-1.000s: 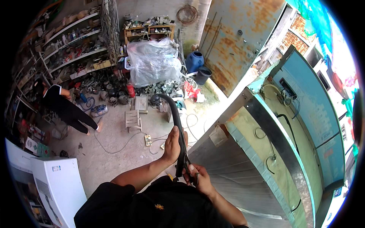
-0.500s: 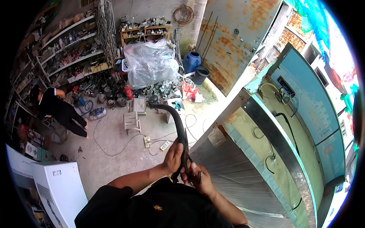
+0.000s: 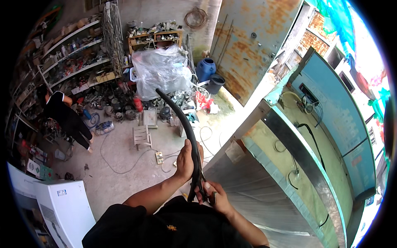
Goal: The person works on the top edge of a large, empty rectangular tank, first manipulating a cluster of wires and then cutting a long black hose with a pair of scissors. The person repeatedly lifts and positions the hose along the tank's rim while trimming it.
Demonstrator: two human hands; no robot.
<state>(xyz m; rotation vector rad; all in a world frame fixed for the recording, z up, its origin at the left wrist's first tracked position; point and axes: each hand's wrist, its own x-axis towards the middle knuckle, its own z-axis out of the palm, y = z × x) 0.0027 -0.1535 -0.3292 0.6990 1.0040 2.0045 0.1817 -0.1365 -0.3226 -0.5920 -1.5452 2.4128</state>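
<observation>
The left hand [image 3: 185, 163] grips a curved black tube [image 3: 183, 117]. The right hand [image 3: 220, 199] curls its fingers round scissors [image 3: 213, 197] beside it.

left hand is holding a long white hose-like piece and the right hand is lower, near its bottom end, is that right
No: the hose-like piece is black, not white, as the head view shows. The left hand does hold it, with the right hand lower, near its bottom end.

tube [image 3: 188, 127]: black | scissors [image 3: 213, 197]: apparently dark | shirt [image 3: 142, 227]: black, orange motif [image 3: 171, 227] | barrel [image 3: 205, 70]: blue | door [image 3: 250, 49]: grey, rust-blotched
</observation>
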